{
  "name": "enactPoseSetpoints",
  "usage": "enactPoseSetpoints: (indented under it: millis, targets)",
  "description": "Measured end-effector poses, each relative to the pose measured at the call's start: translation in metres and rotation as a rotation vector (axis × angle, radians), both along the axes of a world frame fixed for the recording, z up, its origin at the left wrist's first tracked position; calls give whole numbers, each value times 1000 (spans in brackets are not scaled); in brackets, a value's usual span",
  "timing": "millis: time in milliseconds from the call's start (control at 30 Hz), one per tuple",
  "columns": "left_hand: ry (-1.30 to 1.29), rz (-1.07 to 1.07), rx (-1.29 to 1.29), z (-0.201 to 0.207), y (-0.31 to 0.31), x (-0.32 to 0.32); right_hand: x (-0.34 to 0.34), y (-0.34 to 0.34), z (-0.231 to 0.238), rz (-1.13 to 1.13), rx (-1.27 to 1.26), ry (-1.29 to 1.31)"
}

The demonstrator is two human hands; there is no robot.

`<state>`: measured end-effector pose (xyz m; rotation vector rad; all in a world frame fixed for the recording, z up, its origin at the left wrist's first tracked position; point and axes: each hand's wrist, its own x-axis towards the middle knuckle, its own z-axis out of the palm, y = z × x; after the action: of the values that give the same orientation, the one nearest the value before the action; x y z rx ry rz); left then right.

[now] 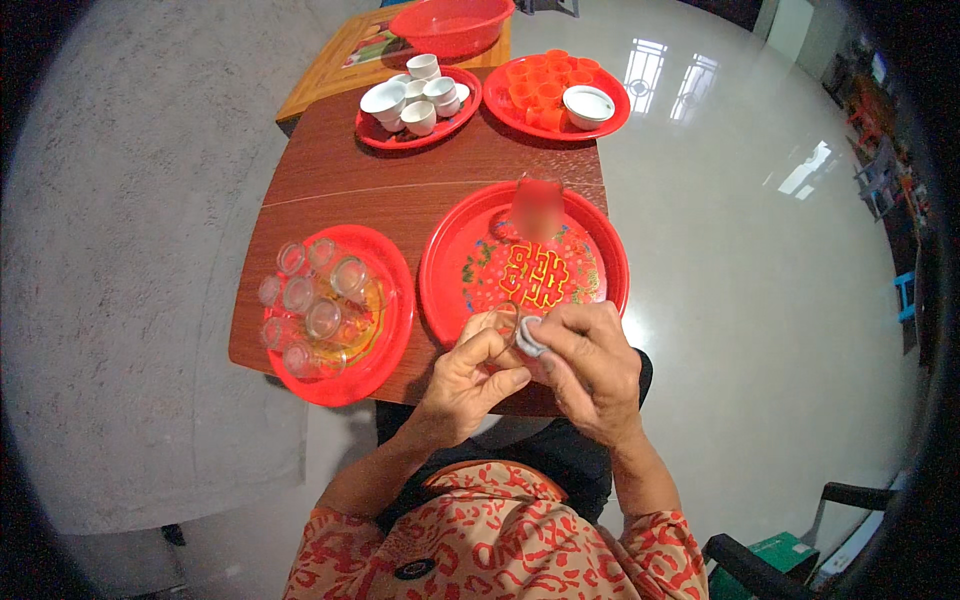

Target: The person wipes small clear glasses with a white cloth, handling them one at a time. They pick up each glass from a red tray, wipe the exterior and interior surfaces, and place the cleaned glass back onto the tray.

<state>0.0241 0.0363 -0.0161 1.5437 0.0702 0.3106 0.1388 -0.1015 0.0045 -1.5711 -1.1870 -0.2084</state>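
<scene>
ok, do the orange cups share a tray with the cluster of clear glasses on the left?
No, the orange cups are on the far-right red tray, while the clear glasses are on the near-left red tray.

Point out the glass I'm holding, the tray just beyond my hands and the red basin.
Glass (511, 324), head view: near its rim.
Tray (428, 268), head view: left rim.
Red basin (455, 40), head view: outer side wall.
</scene>
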Motion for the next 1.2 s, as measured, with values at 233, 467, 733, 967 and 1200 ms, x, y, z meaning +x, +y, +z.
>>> enactPoseSetpoints:
  millis: [233,467,733,967,1200]
  targets:
    - [32,66,-54,6,-2,-1,11,6,1,47,-54,41]
    - [57,46,-325,-5,2,-3,-12,-8,-3,-22,-132,-260]
    - [65,44,-147,0,6,-5,4,-11,3,25,-132,-85]
    - [12,43,-242,1,4,-3,18,-12,-4,88,-131,276]
    - [-55,65,-372,4,-1,1,0,-11,-1,-50,-79,22]
